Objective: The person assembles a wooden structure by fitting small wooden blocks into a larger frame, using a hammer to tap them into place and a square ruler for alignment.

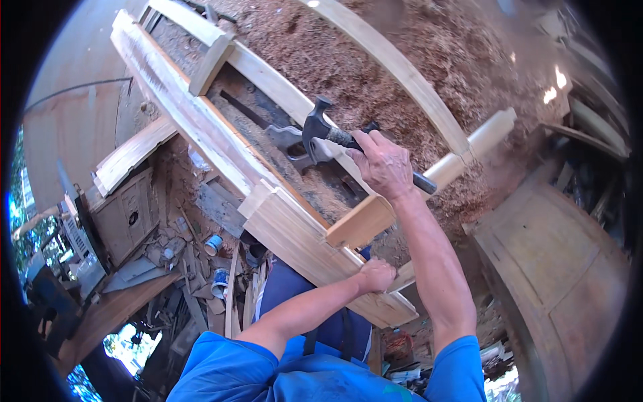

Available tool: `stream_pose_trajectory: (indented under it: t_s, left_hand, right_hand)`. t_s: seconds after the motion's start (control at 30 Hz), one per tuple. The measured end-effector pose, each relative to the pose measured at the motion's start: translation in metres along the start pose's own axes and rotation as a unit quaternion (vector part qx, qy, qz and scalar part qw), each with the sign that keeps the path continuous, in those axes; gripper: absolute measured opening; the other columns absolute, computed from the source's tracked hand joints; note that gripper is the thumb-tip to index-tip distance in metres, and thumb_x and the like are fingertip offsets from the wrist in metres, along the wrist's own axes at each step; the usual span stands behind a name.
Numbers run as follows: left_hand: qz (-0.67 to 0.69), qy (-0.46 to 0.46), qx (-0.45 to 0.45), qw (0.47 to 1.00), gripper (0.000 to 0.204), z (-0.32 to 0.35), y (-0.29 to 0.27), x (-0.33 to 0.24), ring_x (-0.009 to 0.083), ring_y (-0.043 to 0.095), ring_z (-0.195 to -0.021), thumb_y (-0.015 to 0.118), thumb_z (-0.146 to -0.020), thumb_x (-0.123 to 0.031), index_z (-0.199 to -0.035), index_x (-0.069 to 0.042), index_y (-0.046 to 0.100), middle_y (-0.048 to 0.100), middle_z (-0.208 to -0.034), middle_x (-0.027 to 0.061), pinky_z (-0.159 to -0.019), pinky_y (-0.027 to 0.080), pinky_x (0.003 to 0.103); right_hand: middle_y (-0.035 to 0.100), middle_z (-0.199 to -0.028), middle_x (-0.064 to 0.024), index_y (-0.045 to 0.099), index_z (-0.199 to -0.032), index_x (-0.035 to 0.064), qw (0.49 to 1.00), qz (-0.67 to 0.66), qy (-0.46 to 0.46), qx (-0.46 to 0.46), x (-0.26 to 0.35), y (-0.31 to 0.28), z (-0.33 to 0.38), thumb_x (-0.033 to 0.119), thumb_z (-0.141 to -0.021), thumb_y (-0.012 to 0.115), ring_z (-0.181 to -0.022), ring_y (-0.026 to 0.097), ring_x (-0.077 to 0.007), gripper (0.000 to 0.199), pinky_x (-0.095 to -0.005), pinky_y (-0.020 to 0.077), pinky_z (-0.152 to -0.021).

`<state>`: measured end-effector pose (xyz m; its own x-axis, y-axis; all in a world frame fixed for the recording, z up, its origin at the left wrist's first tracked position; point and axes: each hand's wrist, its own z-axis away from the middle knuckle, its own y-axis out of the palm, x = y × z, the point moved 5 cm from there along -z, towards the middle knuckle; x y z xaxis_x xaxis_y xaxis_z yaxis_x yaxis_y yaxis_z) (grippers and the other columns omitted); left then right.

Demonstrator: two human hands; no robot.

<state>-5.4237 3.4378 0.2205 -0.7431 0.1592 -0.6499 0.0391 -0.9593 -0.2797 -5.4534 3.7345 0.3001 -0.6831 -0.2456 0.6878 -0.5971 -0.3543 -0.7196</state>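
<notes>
Right hand (384, 165) clasps the hammer (340, 137) above the wooden frame (295, 231); left hand (377, 275), curled (grip unclear), is by its near edge.

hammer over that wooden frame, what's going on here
A person in a blue shirt has the right hand wrapped around a hammer, held above a wooden frame. The left hand is closed at the frame's near end; whether it grips anything is unclear. Wood shavings lie thick beyond the frame.
</notes>
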Motion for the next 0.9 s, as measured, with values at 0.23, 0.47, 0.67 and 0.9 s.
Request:
stream_pose_trajectory:
  t_s: [0.23, 0.47, 0.67, 0.9]
  left_hand:
    - [0.044, 0.041, 0.012, 0.998, 0.032, -0.004, -0.018, -0.014, 0.0298, 0.067, -0.105, 0.060, -0.085, -0.019, -0.113, -0.007, 0.072, 0.073, -0.105, 0.0117, -0.091, 0.049, 0.049]
    - [-0.003, 0.123, -0.094, 0.988, 0.031, 0.025, -0.008, -0.029, 0.0281, 0.063, -0.105, 0.058, -0.087, -0.020, -0.111, -0.008, 0.073, 0.069, -0.105, 0.0100, -0.090, 0.046, 0.047]
    - [-0.070, 0.130, -0.093, 0.985, 0.030, 0.037, 0.004, -0.015, 0.0267, 0.059, -0.105, 0.057, -0.089, -0.021, -0.110, -0.008, 0.073, 0.066, -0.105, 0.0086, -0.090, 0.044, 0.046]
    - [-0.139, 0.161, -0.110, 0.971, 0.025, 0.053, -0.023, -0.004, 0.0247, 0.055, -0.096, 0.056, -0.090, -0.024, -0.093, -0.009, 0.077, 0.064, -0.099, 0.0055, -0.082, 0.040, 0.042]
  right_hand:
    - [0.060, -0.102, -0.0211, 0.052, -0.133, -0.0016, 0.994, -0.109, -0.009, 0.011, 0.106, 0.091, -0.068, 0.014, -0.093, 0.061, -0.086, 0.067, -0.0381, 0.044, -0.0466, 0.0560, -0.074]
    - [0.060, -0.100, -0.0221, 0.055, -0.130, -0.0079, 0.996, -0.051, -0.022, 0.066, 0.185, 0.183, -0.139, 0.001, -0.089, 0.054, -0.092, 0.065, -0.0348, 0.041, -0.0422, 0.0576, -0.078]
    - [0.062, -0.101, -0.0182, 0.061, -0.115, -0.0014, 0.996, -0.084, -0.025, 0.015, 0.179, 0.158, -0.133, 0.012, -0.087, 0.064, -0.097, 0.062, -0.0316, 0.031, -0.0435, 0.0536, -0.083]
    - [0.069, -0.098, -0.0101, 0.067, -0.118, -0.0002, 0.975, -0.073, 0.174, -0.117, -0.027, -0.059, -0.026, 0.002, -0.092, 0.066, -0.084, 0.065, -0.0188, 0.026, -0.0317, 0.0532, -0.076]
